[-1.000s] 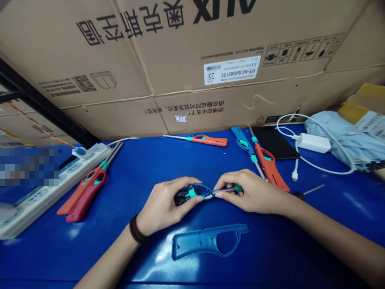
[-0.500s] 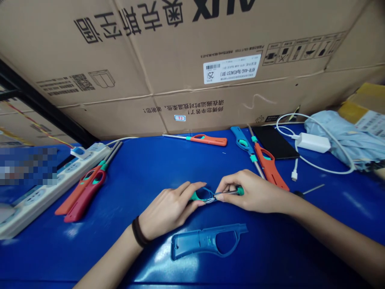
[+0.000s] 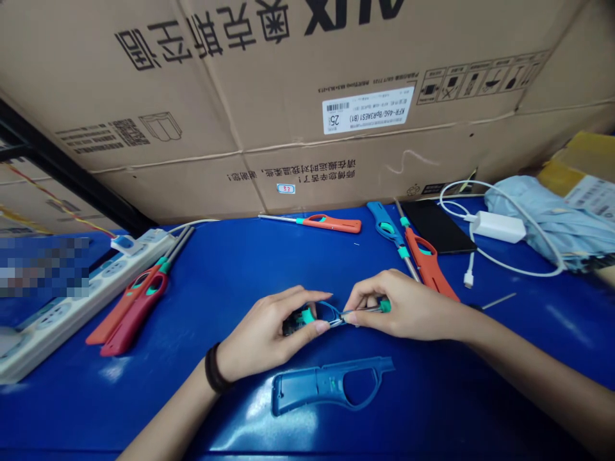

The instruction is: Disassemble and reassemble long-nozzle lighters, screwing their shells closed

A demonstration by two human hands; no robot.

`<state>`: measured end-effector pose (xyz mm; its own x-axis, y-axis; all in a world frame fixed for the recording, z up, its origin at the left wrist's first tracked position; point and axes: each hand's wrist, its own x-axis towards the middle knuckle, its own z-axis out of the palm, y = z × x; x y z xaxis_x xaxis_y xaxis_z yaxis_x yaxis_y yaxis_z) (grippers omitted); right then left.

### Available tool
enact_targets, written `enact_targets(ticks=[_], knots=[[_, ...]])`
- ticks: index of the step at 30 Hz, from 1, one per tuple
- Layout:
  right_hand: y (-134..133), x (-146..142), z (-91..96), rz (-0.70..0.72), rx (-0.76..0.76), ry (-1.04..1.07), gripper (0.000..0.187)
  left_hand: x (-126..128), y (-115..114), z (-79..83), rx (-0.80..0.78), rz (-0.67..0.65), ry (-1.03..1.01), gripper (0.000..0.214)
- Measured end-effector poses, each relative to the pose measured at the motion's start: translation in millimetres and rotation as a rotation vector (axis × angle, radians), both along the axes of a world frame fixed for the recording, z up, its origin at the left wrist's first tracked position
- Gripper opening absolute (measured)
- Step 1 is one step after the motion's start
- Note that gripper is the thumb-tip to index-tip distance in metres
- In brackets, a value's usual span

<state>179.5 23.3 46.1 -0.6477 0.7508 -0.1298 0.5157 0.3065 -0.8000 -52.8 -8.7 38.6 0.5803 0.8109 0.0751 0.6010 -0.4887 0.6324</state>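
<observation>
The left hand (image 3: 262,334) and right hand (image 3: 402,305) grip an opened blue lighter (image 3: 307,315), its shell half (image 3: 331,387) lying off below them.

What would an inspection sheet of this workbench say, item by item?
Surface: glossy blue table.
Job's things: opened blue lighter with a metal rod; its loose blue shell half lies just below.
Clutter: five other lighters and a black phone.
Hands: left hand grips the lighter; right hand pinches the rod.
Cables: white power strip, white charger with its cable.
Surroundings: large cardboard carton behind, pale blue cloth at right.
</observation>
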Motion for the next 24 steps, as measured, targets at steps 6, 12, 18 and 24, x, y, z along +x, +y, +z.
enact_targets(ticks=[6, 12, 18, 24], knots=[[-6, -7, 2.5, -0.013, 0.004, -0.005, 0.017, 1, 0, -4.6, 0.048, -0.096, -0.014, 0.033], [-3, -6, 0.8, -0.018, -0.051, 0.007, 0.021, -1, -1, -11.5, 0.392, -0.134, 0.195, 0.035], [-5, -9, -3.2, -0.03, -0.029, -0.032, 0.017, 4, -3, -12.6, 0.363, -0.134, 0.181, 0.029], [-6, -12, -8.8, -0.022, -0.032, -0.018, 0.02, 7, 0, -7.4, 0.044, -0.084, -0.021, 0.026]])
